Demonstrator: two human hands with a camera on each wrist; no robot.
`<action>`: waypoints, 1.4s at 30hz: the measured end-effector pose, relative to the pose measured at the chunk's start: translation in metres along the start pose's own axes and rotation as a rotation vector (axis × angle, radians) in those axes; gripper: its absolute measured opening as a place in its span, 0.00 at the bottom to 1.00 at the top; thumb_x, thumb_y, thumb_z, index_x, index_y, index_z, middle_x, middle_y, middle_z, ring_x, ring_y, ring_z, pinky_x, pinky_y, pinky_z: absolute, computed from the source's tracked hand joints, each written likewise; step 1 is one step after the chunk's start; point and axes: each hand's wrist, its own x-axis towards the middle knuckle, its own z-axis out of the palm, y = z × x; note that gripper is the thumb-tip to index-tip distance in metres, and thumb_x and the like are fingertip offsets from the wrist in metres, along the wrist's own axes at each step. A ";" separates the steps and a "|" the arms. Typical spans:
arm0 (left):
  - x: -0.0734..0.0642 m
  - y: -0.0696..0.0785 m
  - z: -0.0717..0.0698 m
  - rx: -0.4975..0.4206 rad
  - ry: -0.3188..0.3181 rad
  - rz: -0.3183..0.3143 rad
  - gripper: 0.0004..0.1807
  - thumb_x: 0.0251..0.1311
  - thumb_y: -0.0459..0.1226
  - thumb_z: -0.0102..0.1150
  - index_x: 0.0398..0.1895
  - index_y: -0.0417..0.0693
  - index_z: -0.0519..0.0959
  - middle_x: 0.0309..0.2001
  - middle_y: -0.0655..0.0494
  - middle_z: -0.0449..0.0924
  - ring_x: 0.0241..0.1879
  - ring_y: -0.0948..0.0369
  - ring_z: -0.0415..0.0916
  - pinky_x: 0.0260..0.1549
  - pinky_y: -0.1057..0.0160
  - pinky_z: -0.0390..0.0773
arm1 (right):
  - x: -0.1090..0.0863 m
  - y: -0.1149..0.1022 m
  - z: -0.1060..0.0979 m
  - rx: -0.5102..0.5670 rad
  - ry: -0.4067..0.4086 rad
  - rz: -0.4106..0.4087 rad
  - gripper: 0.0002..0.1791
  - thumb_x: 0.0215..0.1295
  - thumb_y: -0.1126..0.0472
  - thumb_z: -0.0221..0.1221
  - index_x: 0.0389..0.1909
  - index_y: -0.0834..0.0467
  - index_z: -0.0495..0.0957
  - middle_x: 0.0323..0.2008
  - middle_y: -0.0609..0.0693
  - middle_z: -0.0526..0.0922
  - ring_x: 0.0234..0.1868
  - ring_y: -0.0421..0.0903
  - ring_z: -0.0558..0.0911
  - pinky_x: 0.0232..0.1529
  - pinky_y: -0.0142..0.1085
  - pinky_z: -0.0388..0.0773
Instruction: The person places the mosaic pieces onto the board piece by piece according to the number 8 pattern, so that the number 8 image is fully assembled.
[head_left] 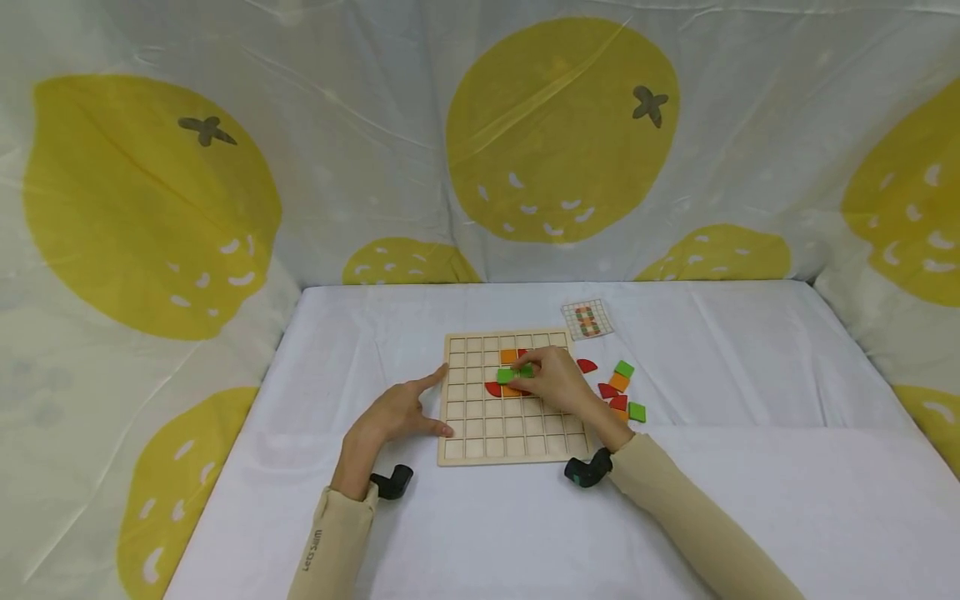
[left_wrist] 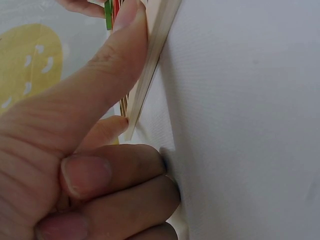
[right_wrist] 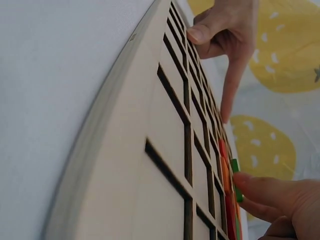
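A wooden grid board lies on the white cloth. My right hand is over its upper middle, pinching a green square tile between thumb and finger just above the board. Around it in the grid are an orange tile, a red quarter-round piece and a second green tile, partly hidden by the hand. My left hand is at the board's left edge. Its thumb and index finger are spread and touch the rim, while the other fingers curl under, as the left wrist view shows.
Right of the board lie loose pieces: a red quarter-round, a green square, an orange square and several others. A small pattern card with a printed grid lies behind the board's right corner. A lemon-print cloth hangs behind the table.
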 end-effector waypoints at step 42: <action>0.000 -0.001 -0.001 -0.005 -0.012 0.020 0.61 0.47 0.52 0.82 0.83 0.62 0.56 0.25 0.55 0.68 0.29 0.59 0.66 0.34 0.60 0.66 | 0.015 -0.007 0.018 0.005 -0.014 -0.014 0.12 0.66 0.56 0.70 0.48 0.55 0.90 0.16 0.45 0.67 0.19 0.40 0.62 0.25 0.31 0.56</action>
